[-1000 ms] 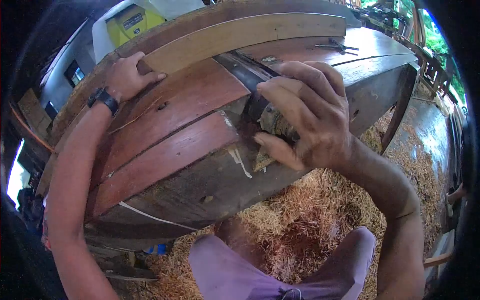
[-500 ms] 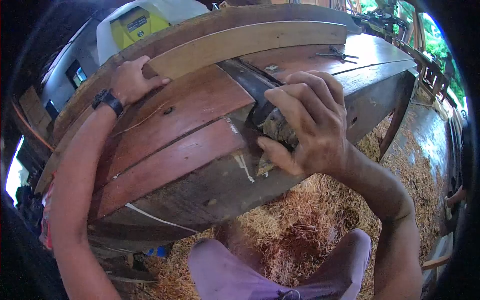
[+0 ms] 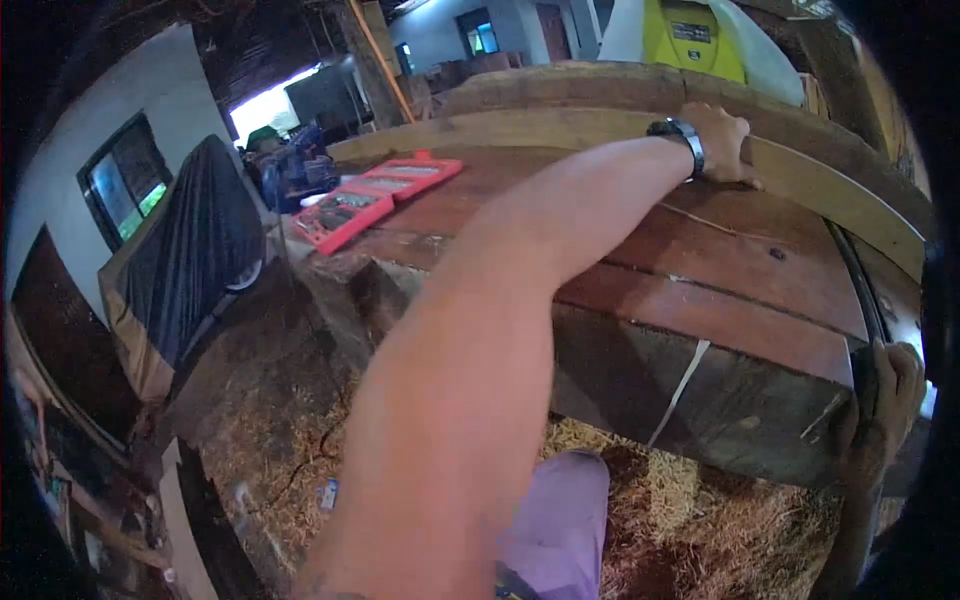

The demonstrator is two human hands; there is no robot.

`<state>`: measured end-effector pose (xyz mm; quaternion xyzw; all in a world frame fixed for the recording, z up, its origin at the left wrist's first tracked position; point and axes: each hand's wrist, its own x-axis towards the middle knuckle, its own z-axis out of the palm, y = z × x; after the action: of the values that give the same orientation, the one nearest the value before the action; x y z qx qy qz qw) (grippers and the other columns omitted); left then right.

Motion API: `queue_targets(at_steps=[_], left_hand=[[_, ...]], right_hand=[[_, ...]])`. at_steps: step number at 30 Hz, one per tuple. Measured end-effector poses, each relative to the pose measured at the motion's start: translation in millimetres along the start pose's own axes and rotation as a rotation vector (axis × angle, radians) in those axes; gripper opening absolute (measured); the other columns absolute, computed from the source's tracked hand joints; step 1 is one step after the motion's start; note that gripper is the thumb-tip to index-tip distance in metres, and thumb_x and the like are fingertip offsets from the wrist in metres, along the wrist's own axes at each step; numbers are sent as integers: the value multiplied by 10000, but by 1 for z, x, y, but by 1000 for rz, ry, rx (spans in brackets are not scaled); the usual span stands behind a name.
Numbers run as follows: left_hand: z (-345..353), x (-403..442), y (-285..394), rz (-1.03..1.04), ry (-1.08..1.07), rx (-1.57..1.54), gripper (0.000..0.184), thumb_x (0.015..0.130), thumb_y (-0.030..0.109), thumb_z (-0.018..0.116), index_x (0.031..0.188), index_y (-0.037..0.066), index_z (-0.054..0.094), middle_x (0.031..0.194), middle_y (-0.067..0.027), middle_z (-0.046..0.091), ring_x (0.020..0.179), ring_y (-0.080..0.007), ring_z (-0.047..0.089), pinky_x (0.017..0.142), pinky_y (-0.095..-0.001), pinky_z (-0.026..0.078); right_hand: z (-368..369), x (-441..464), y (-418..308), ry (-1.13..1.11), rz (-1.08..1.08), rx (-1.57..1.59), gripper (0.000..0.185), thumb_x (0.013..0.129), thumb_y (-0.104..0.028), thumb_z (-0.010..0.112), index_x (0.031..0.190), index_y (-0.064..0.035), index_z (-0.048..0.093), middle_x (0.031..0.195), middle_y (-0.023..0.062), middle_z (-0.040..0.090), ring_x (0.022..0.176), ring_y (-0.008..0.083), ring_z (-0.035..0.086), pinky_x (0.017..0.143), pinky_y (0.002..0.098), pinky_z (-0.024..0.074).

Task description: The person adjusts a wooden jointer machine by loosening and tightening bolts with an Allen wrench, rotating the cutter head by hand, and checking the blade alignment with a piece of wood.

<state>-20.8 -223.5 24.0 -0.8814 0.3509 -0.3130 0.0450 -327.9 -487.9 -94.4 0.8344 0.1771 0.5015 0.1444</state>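
Observation:
My left hand (image 3: 718,140), with a watch (image 3: 690,148) on its wrist, grips the long wooden plank (image 3: 570,128) standing on edge along the back of the workbench. Its thumb is on the near side of the plank, and the fingers go over the top. At the far right, my right hand (image 3: 897,392) is curled at the bench's front edge, beside a dark slot (image 3: 862,280) in the top. The dark block it was wrapped around is mostly hidden by the hand. The workbench top (image 3: 690,240) is of reddish-brown boards.
An open red case (image 3: 385,190) of small metal parts lies at the bench's left end. Left of it stand a blue machine (image 3: 300,165) and a dark-covered object (image 3: 190,250). Behind the plank is a yellow-green machine (image 3: 690,40). Wood shavings (image 3: 680,500) cover the floor.
The view has swung left, bringing the red case and left side of the workshop into sight. Both hands keep about the same places on plank and bench edge. The metal tool on the bench has left view.

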Motion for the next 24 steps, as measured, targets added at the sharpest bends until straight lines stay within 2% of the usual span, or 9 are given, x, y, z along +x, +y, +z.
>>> queue_targets(at_steps=[5, 10, 14, 17, 18, 19, 21, 24], left_hand=[[36, 28, -15, -11, -24, -31, 985, 639, 851, 659, 1190, 34, 636, 1113, -236, 695, 1053, -386, 677, 917, -479, 531], [48, 45, -27, -3, -42, 10, 975, 676, 854, 628, 1181, 20, 637, 1119, -251, 689, 1051, -404, 670, 931, -486, 518], [41, 38, -23, 33, -27, -26, 909, 704, 824, 637, 1123, 18, 659, 1111, -262, 684, 1030, -410, 671, 918, -498, 517], [47, 45, -22, 53, -43, 20, 743, 761, 740, 657, 1037, 52, 689, 1075, -211, 698, 991, -388, 669, 855, -504, 521], [61, 49, -32, 155, 100, -99, 735, 752, 737, 668, 1033, 59, 691, 1072, -210, 699, 990, -384, 668, 849, -499, 523], [42, 39, -16, 55, 57, -37, 736, 745, 727, 682, 1044, 55, 692, 1075, -212, 698, 992, -384, 667, 862, -495, 520], [49, 45, -21, 31, 55, -42, 793, 736, 739, 683, 1111, 41, 666, 1104, -244, 691, 1057, -392, 659, 910, -493, 510], [40, 38, -13, 19, 82, -31, 805, 726, 746, 685, 1107, 38, 661, 1063, -246, 702, 1014, -401, 674, 884, -491, 521]], right_hand=[[1, -3, 4, -35, -37, -81, 481, 977, -286, 504, 1335, 35, 522, 1296, 224, 543, 1263, 429, 477, 1067, 545, 347], [3, -2, 9, -39, -92, 5, 512, 989, -325, 506, 1351, 38, 501, 1317, 222, 544, 1271, 411, 475, 1066, 527, 366], [-1, 4, -7, 54, 153, 286, 511, 906, -385, 648, 1251, -17, 570, 1249, 216, 602, 1158, 401, 554, 990, 537, 436], [0, 15, -6, 139, 84, 353, 504, 862, -388, 712, 1196, -35, 578, 1140, 183, 642, 1068, 381, 593, 937, 517, 463], [-3, 18, -4, 142, 50, 336, 502, 853, -391, 721, 1187, -43, 579, 1095, 171, 655, 1041, 378, 603, 913, 512, 470], [-4, 15, -1, 120, 47, 324, 520, 813, -374, 742, 1180, -44, 578, 1082, 164, 657, 1048, 361, 602, 911, 505, 456], [-3, 16, -5, 136, 84, 246, 544, 758, -355, 759, 1160, -37, 578, 1044, 148, 654, 1046, 333, 600, 930, 497, 427], [-2, 16, -7, 154, 101, 218, 557, 721, -342, 763, 1142, -30, 574, 1011, 134, 646, 1041, 314, 596, 946, 494, 403]])
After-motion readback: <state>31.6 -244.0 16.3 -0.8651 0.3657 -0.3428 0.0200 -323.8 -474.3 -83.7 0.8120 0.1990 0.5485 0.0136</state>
